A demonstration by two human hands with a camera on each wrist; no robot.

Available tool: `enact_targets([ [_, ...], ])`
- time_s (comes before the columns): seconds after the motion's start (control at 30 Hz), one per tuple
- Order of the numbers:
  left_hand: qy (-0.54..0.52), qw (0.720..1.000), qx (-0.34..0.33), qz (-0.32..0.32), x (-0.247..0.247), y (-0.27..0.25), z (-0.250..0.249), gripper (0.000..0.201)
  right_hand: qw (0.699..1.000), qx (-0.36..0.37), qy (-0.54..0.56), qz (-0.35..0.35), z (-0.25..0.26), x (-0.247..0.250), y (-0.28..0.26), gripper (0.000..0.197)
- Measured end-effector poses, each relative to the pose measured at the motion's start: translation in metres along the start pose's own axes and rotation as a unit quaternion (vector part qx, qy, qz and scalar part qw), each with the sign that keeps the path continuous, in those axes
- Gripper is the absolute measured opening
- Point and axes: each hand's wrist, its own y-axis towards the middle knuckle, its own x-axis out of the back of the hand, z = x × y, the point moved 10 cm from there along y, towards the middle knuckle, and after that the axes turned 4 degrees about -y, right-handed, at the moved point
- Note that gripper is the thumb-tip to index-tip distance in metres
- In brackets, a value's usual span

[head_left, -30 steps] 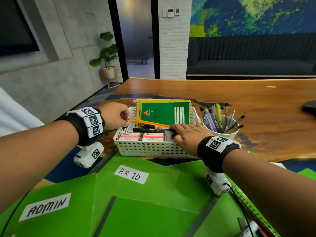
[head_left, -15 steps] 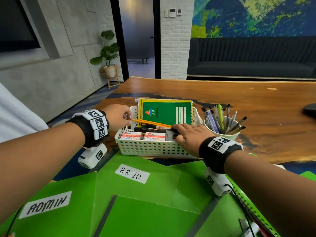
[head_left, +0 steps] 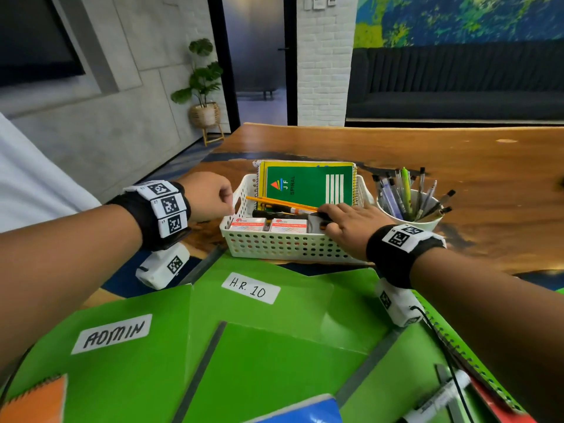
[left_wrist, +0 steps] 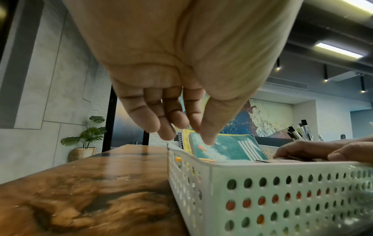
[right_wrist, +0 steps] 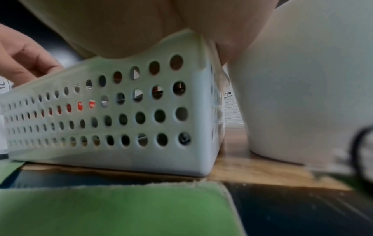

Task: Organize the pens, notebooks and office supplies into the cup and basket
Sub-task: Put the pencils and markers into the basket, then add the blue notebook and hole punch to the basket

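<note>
The right hand point(head_left: 348, 227) reaches into the white perforated plastic basket point(head_left: 287, 248) at its right end, fingers laid relaxed over a black marker point(head_left: 274, 214). The left hand point(head_left: 207, 196) hangs loosely curled and empty over the basket's left rim.

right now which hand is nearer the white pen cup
Right. The right hand is in the basket's end beside the white pen cup; the left hand is at the basket's far end.

We've got a dark sofa point(head_left: 457, 87) under a blue-green mural point(head_left: 457, 19), a white brick pillar point(head_left: 320, 71), a potted plant point(head_left: 203, 87) by the doorway, and grey panel walls point(head_left: 122, 102).
</note>
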Motion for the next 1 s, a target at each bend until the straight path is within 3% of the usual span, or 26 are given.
enact_targets([
  [0.17,0.050,0.977,0.019,0.205,-0.034,-0.048,0.030,0.026,1.000,0.004,0.004,0.003,0.001,0.001,0.000,0.050],
  [0.23,0.062,0.969,0.008,0.239,-0.041,-0.076,0.030,0.027,1.000,0.003,0.005,0.011,0.002,0.001,-0.001,0.049],
  [0.37,0.026,0.964,-0.050,0.260,-0.054,-0.132,-0.026,0.036,1.000,-0.003,0.000,0.016,0.002,0.003,-0.003,0.050],
  [0.5,0.005,0.923,-0.104,0.370,-0.087,-0.207,-0.102,0.054,0.999,-0.012,0.012,0.030,0.003,0.003,-0.004,0.050],
  [0.6,0.045,0.922,-0.132,0.362,-0.103,-0.234,-0.131,0.062,0.999,-0.019,0.013,0.031,0.002,0.003,-0.005,0.050],
  [0.77,-0.014,0.932,-0.106,0.346,-0.118,-0.238,-0.132,0.040,0.999,-0.022,0.009,0.032,0.002,0.003,-0.004,0.049],
  [1.0,-0.076,0.922,-0.065,0.375,-0.105,-0.214,-0.104,0.021,1.000,-0.017,0.007,0.024,0.001,0.004,-0.003,0.049],
])
